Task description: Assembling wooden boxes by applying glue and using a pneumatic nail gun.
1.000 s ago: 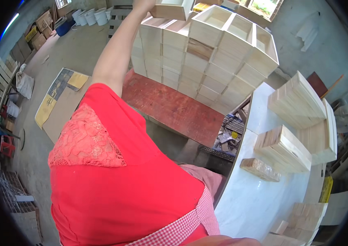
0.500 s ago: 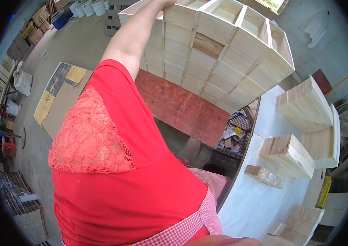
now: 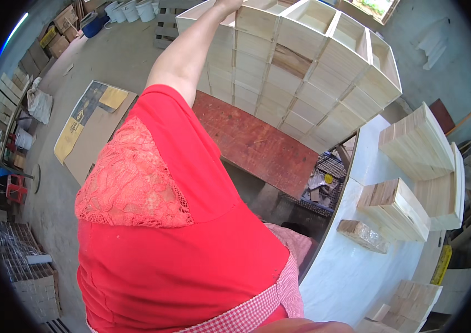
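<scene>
My left arm stretches away from me to the top edge of the picture. There my left hand (image 3: 228,5) rests at the upper rim of a stack of pale wooden boxes (image 3: 255,25). Its fingers are mostly cut off by the picture's edge, so their grip is hidden. The stacked boxes stand in several rows and columns, the top ones with open tops, on a reddish worn board (image 3: 252,144). One box front (image 3: 292,60) is darker brown. My right hand does not show.
To the right, a pale table (image 3: 330,266) carries stacks of wooden panels (image 3: 394,208) and a wrapped block (image 3: 362,235). Beneath the board's right end sits a dark crate (image 3: 327,186) of scraps. Flattened cardboard (image 3: 94,133) lies on the floor at left; white buckets (image 3: 130,10) stand far off.
The view has shifted slightly, so the boxes, board and table appear a little farther right. My left hand stays at the boxes' upper rim.
</scene>
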`<state>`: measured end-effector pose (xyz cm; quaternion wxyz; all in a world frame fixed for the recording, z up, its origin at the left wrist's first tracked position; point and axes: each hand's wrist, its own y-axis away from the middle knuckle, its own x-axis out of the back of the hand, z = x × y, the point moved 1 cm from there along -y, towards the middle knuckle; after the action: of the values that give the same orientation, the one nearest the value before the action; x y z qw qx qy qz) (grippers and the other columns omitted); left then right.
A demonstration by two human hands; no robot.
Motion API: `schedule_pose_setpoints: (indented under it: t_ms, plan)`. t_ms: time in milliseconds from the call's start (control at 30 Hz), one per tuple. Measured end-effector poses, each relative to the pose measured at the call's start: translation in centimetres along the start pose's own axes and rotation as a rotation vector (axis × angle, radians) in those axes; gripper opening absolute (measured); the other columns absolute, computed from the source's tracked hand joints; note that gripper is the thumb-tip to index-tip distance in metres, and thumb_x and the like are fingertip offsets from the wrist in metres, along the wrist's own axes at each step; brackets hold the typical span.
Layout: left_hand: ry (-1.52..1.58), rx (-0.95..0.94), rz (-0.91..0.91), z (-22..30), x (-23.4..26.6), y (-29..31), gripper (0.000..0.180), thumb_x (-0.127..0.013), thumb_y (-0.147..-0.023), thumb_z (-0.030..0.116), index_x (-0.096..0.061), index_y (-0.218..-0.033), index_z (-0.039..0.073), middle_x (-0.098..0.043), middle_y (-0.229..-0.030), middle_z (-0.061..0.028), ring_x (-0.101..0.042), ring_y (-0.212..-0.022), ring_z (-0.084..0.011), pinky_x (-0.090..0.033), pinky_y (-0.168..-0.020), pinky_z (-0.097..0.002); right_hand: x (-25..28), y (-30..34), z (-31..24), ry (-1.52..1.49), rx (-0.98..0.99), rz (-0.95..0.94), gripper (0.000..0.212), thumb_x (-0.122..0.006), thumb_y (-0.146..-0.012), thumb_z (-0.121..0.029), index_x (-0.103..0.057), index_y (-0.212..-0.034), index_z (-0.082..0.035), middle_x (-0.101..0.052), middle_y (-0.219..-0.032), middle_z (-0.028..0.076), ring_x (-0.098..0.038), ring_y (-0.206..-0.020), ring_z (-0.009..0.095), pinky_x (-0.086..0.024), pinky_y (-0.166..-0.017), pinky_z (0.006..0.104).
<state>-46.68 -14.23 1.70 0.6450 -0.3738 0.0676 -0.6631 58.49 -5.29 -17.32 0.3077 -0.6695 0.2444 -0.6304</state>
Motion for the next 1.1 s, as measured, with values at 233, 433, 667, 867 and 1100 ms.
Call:
schedule_pose_setpoints:
  t_ms: [233,433,667,867,1100]
  plan:
    - [-0.322,-0.569,-0.221,3.4,-0.5,4.6,0.057,-0.088,-0.067,0.037,-0.069,-0.108,0.001,-0.066,-0.108,-0.0229,-0.063,-0.105,-0.0346,-0.049,-0.093,-0.0409,0.8,-0.4,-1.2,0.063,0.016,-0.019,0.030,-0.076,-0.086,-0.027,-0.070,-0.089,0.002,-0.066,-0.080,0.019,-0.063,-0.066,0.032,-0.056,-0.061,0.0414]
    - [-0.498,-0.470,-0.424,4.2,0.8,4.7,0.061,-0.090,-0.060,0.028,-0.066,-0.109,0.000,-0.062,-0.118,-0.0239,-0.058,-0.113,-0.0383,-0.049,-0.096,-0.0419,-0.8,0.5,-0.1,0.159,0.132,-0.022,0.034,-0.075,-0.087,-0.029,-0.070,-0.093,0.003,-0.066,-0.083,0.021,-0.064,-0.072,0.033,-0.057,-0.064,0.0428]
    - [-0.409,-0.544,-0.249,3.1,0.0,4.7,0.059,-0.091,-0.060,0.031,-0.067,-0.107,0.003,-0.061,-0.120,-0.0228,-0.059,-0.115,-0.0381,-0.048,-0.098,-0.0433,-2.9,2.0,2.9,-0.102,-0.110,-0.087,0.038,-0.073,-0.088,-0.034,-0.070,-0.093,0.004,-0.066,-0.085,0.022,-0.064,-0.074,0.035,-0.056,-0.066,0.0447]
    - [-0.260,-0.268,0.084,-0.5,-3.0,13.1,0.074,-0.071,-0.082,0.022,-0.039,-0.146,0.002,-0.047,-0.142,-0.0224,-0.051,-0.127,-0.0330,-0.044,-0.104,-0.0423,-6.8,0.4,3.4,-0.467,0.303,0.236,0.040,-0.073,-0.088,-0.035,-0.070,-0.090,0.004,-0.066,-0.082,0.023,-0.064,-0.074,0.036,-0.056,-0.066,0.0458]
    - [-0.456,-0.035,0.041,1.7,-6.5,17.5,0.088,-0.068,-0.078,0.015,-0.022,-0.150,-0.007,-0.019,-0.159,-0.0269,-0.018,-0.147,-0.0444,-0.024,-0.118,-0.0517,-3.3,0.7,2.1,-0.186,0.139,-0.002,0.041,-0.072,-0.088,-0.035,-0.071,-0.087,0.006,-0.067,-0.080,0.023,-0.064,-0.075,0.037,-0.056,-0.068,0.0460]
